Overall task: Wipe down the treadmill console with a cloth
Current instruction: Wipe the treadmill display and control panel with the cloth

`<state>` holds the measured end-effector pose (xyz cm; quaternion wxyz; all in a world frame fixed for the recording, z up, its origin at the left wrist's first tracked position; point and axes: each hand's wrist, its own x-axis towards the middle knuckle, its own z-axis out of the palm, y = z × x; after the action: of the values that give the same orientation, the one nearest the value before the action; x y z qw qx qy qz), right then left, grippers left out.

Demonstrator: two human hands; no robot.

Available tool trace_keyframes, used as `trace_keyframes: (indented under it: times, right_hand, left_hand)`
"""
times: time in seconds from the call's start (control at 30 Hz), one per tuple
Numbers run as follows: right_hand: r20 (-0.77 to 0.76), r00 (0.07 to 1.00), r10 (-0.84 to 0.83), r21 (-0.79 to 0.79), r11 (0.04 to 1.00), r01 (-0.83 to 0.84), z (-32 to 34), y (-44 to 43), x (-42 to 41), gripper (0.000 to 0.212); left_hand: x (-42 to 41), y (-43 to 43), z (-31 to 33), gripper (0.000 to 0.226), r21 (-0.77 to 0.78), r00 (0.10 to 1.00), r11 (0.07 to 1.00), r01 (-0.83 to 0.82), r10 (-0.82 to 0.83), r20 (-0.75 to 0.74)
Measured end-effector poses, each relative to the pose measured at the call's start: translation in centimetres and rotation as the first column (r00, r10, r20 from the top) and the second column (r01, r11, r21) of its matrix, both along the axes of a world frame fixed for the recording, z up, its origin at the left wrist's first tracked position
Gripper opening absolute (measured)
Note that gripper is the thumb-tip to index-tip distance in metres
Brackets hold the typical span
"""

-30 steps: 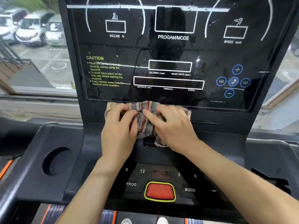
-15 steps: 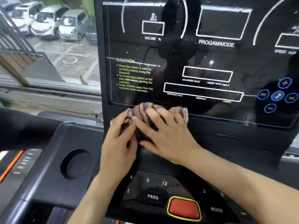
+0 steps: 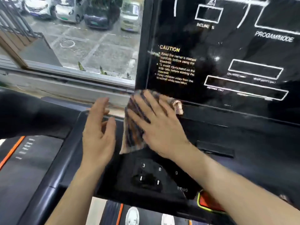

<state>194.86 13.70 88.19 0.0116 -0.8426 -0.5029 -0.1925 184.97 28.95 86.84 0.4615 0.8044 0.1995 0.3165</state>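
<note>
L hand (image 3: 97, 135) has left the multicoloured striped fabric cloth (image 3: 132, 140), grip open, just beside it; R hand (image 3: 159, 127), grip flat & open, presses cloth at glossy black treadmill console (image 3: 178, 30) btm-left corner.

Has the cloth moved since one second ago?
Yes. The cloth went left along the lower edge of the screen, now at the corner under the CAUTION text.

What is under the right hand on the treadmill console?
The striped cloth lies under the right hand, which presses it flat against the console at the lower left corner of the display. The surface beneath the cloth is covered.
</note>
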Motion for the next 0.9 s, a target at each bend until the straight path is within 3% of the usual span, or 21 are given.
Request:
trace_keyframes:
  times: [0.1,0.17,0.3,0.47,0.57,0.67,0.77,0.83,0.9]
  right_hand:
    - [-0.294,0.955,-0.034,-0.093,0.996,0.007,-3.9,-1.5,-6.0,0.070]
    - [-0.384,0.922,-0.050,-0.113,0.994,0.007,-4.1,-2.4,-7.1,0.071]
    - [-0.286,0.951,-0.117,-0.157,0.985,0.074,-2.4,-4.3,-3.5,0.062]
    - [-0.501,0.814,-0.294,-0.024,0.945,0.327,-3.4,-2.0,-8.8,0.055]
    - [-0.450,0.826,-0.340,-0.077,0.936,0.343,-4.2,-3.7,-12.3,0.051]
    - [-0.447,0.744,-0.497,-0.151,0.862,0.484,-3.4,-7.9,-12.6,0.050]
    - [-0.491,0.540,-0.684,-0.239,0.701,0.672,-2.5,-9.4,-11.9,0.068]
    - [-0.462,0.489,-0.740,-0.238,0.634,0.735,-2.7,-6.7,-12.2,0.073]
    - [-0.447,0.571,-0.689,-0.185,0.696,0.694,-3.6,-3.1,-13.0,0.069]
  left_hand:
    - [-1.0,-1.4,-2.4,0.051,0.131,0.976,0.979,0.158,-0.135,-0.170]
    - [-1.8,-2.8,-3.7,0.056,0.157,0.941,0.951,0.267,-0.223,-0.254]
    - [-1.7,-3.0,-3.7,0.054,0.109,0.928,0.955,0.276,-0.236,-0.288]
    - [-1.6,-3.7,-3.0,0.057,0.071,0.905,0.947,0.314,-0.276,-0.323]
    - [-3.7,-4.1,-3.8,0.047,0.152,0.888,0.929,0.337,-0.260,-0.380]
    - [-5.9,-5.0,-4.3,0.046,0.353,0.859,0.815,0.459,-0.307,-0.409]
    - [-6.7,-6.8,-4.7,0.047,0.474,0.787,0.638,0.607,-0.402,-0.467]
    - [-6.6,-6.7,-4.4,0.047,0.414,0.803,0.699,0.582,-0.415,-0.428]
    - [-6.6,-5.5,-4.1,0.049,0.287,0.867,0.838,0.464,-0.364,-0.340]
